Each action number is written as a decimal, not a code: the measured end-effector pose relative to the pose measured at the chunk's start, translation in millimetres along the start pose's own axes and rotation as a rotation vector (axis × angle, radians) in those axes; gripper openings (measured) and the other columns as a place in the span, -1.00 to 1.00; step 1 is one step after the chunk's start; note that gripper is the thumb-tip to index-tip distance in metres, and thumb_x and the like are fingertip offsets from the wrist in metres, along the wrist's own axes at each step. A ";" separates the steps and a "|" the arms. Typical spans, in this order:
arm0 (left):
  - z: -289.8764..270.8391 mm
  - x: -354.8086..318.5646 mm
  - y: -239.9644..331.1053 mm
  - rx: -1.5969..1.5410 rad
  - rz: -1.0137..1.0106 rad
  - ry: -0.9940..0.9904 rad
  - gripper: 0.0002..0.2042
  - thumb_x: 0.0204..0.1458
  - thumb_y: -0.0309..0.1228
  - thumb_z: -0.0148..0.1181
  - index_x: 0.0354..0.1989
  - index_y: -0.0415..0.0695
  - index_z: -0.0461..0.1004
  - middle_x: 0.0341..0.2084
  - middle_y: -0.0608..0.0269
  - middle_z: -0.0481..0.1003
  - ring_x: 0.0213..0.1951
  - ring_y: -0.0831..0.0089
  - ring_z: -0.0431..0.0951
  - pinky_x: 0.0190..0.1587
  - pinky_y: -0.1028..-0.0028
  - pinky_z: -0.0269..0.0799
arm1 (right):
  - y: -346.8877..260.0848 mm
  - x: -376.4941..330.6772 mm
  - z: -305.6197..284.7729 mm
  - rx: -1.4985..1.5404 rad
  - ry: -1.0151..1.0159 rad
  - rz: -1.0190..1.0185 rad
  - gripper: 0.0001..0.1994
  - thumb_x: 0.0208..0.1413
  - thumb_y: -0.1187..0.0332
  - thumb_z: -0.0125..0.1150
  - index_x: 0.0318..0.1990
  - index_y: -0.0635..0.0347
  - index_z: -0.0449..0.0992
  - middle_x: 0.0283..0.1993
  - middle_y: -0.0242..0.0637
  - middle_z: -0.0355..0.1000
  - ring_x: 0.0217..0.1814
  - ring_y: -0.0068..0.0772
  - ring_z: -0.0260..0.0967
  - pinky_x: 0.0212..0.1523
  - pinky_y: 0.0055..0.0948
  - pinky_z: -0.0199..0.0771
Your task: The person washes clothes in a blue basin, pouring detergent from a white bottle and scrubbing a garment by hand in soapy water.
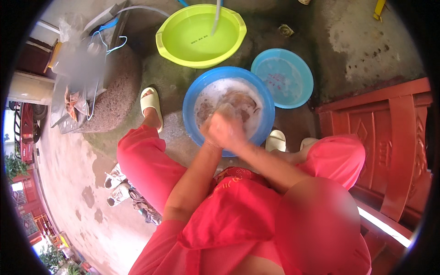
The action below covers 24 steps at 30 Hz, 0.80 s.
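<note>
A blue basin (189, 107) full of suds stands on the ground between my feet. Brownish wet cloth (243, 98) lies bunched in its soapy water. Over the near side of the basin, my left hand (209, 131) and my right hand (229, 128) are pressed together, closed on part of that cloth. The right one covers much of the left, and both are slightly blurred, so the exact finger positions are hidden.
Beyond the basin are a yellow-green tub (160, 46) of water with a hose (217, 16) in it and a light-blue basin (308, 87). Shoes (118, 193) lie left of my leg. Pale slippers (157, 110) are on my feet. A red wooden panel (362, 123) stands right.
</note>
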<state>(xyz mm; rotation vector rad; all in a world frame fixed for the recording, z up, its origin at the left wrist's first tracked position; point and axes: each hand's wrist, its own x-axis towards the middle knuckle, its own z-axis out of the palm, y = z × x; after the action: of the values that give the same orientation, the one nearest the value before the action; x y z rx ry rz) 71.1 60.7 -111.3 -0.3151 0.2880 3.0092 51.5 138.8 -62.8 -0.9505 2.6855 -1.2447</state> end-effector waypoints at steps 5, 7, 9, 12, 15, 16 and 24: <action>-1.2 13.3 -44.5 0.217 -0.088 0.460 -0.62 0.09 -0.18 -0.27 -0.09 -0.18 0.33 -0.18 0.13 0.42 -0.15 0.23 0.43 -0.13 0.24 0.38 | 98.7 32.0 -15.6 -0.017 -0.128 0.446 -0.78 -0.04 0.27 -0.04 -0.41 0.24 0.44 -0.35 0.06 0.42 -0.29 0.04 0.39 -0.29 -0.06 0.31; -25.1 -2.5 -41.5 0.298 -0.153 0.583 -0.59 0.10 -0.17 -0.30 -0.05 -0.18 0.30 -0.13 0.11 0.40 -0.08 0.19 0.40 -0.08 0.19 0.36 | 99.6 41.0 1.5 -0.322 -0.514 0.442 -0.66 0.02 0.21 -0.09 -0.29 0.29 0.51 -0.24 0.08 0.42 -0.12 -0.04 0.39 -0.09 -0.14 0.31; -29.3 -16.0 -22.8 0.333 -0.113 0.602 -0.59 0.10 -0.18 -0.30 -0.03 -0.18 0.29 -0.11 0.11 0.39 -0.07 0.19 0.39 -0.05 0.20 0.33 | 89.5 61.3 14.2 -0.312 -0.626 0.435 -0.63 0.01 0.14 -0.09 -0.22 0.28 0.43 -0.16 0.05 0.35 -0.05 -0.06 0.31 -0.04 -0.15 0.27; -17.0 -8.4 -12.7 0.331 -0.070 0.549 -0.59 0.09 -0.19 -0.31 -0.01 -0.18 0.27 -0.08 0.12 0.37 -0.05 0.18 0.38 -0.01 0.20 0.29 | 51.7 113.8 1.5 -0.202 -0.680 0.266 -0.53 -0.01 0.04 -0.07 -0.10 0.28 0.32 -0.04 0.02 0.24 0.04 -0.08 0.21 0.03 -0.18 0.20; -3.7 4.3 -14.4 0.246 -0.045 0.455 -0.59 0.09 -0.21 -0.31 0.01 -0.18 0.26 -0.05 0.12 0.35 -0.03 0.17 0.36 0.04 0.20 0.26 | 17.5 161.4 -32.0 -0.090 -0.787 0.125 -0.40 -0.03 -0.06 -0.06 0.01 0.27 0.20 0.08 -0.01 0.12 0.14 -0.10 0.10 0.10 -0.20 0.13; -3.8 6.0 -16.4 0.223 -0.051 0.427 -0.59 0.09 -0.21 -0.31 0.02 -0.18 0.25 -0.04 0.12 0.35 -0.02 0.17 0.36 0.05 0.20 0.25 | 16.5 165.9 -39.0 -0.068 -0.848 0.116 -0.36 -0.04 -0.09 -0.06 0.05 0.27 0.16 0.12 -0.02 0.09 0.17 -0.11 0.07 0.12 -0.21 0.10; 37.0 -7.7 10.8 0.476 0.062 0.422 -0.52 0.00 -0.02 -0.03 -0.02 -0.09 0.21 -0.03 0.09 0.31 0.00 0.17 0.32 0.06 0.22 0.22 | 59.9 52.5 -35.3 0.262 -0.730 0.075 -0.36 -0.14 -0.07 0.18 0.02 0.21 0.29 0.04 -0.08 0.27 0.10 -0.21 0.21 0.09 -0.32 0.16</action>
<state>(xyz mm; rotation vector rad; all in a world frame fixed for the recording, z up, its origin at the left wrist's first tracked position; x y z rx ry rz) 70.1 56.8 -72.2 -0.8932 1.0376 2.7762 -31.7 164.0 -69.4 -1.0012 1.9270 -0.9493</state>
